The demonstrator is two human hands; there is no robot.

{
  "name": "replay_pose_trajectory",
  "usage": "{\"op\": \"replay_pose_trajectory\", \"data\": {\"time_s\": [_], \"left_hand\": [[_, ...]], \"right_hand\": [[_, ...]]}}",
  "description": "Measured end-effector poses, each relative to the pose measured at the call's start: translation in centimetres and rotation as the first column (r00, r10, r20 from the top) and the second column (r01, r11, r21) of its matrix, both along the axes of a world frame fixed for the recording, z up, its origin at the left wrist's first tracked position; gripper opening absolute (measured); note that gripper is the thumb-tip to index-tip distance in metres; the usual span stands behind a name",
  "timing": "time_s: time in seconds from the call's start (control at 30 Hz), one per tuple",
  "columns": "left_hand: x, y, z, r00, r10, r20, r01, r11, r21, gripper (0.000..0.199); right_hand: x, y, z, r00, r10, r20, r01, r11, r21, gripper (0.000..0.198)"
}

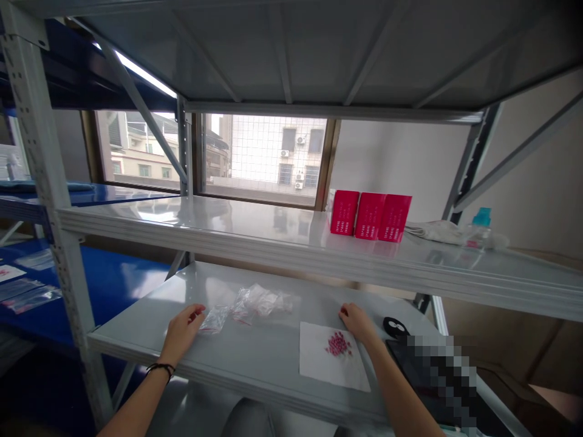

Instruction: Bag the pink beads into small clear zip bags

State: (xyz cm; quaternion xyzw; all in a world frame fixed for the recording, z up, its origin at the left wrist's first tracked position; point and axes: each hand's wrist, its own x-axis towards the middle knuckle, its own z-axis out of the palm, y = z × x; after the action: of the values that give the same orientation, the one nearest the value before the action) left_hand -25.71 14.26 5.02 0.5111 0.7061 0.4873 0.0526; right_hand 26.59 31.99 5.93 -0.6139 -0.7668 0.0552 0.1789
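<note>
Rather indistinct bags (255, 301) near left hand (183, 326)

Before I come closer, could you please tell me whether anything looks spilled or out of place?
Nothing looks spilled; the pink pieces lie loose but on the white sheet. Only the crumpled clear bags, heaped unevenly, look untidy.

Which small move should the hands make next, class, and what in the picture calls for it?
Probably the left hand should pick up the nearest clear bag. That bag lies close beside it, at the left end of the other bags. The right hand is farther off, by the paper with the loose pink pieces, so the left seems better placed.
</note>
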Motion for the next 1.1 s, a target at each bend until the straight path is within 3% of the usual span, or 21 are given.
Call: {"op": "replay_pose_trajectory", "data": {"time_s": [0.2,0.5,0.8,1.1], "left_hand": [[-0.1,-0.2,-0.1,1.0,-0.017,0.008,0.017,1.0,-0.026,0.03],[0.6,-0.1,0.2,0.997,-0.05,-0.058,0.046,0.996,-0.072,0.027],[1.8,-0.6,1.0,0.98,-0.151,-0.129,0.146,0.988,-0.047,0.025],[0.5,-0.9,0.3,0.968,-0.244,-0.058,0.24,0.968,-0.072,0.04]], "right_hand": [[0.2,0.0,0.8,0.998,0.046,0.047,-0.045,0.998,-0.035,0.022],[-1.2,-4.3,1.3,0.969,0.237,-0.069,-0.236,0.971,0.025,0.021],[-2.4,-6.5,0.2,0.969,0.21,-0.129,-0.195,0.973,0.12,0.022],[0.1,-8.3,0.3,0.957,0.177,-0.232,-0.132,0.971,0.198,0.034]]}}
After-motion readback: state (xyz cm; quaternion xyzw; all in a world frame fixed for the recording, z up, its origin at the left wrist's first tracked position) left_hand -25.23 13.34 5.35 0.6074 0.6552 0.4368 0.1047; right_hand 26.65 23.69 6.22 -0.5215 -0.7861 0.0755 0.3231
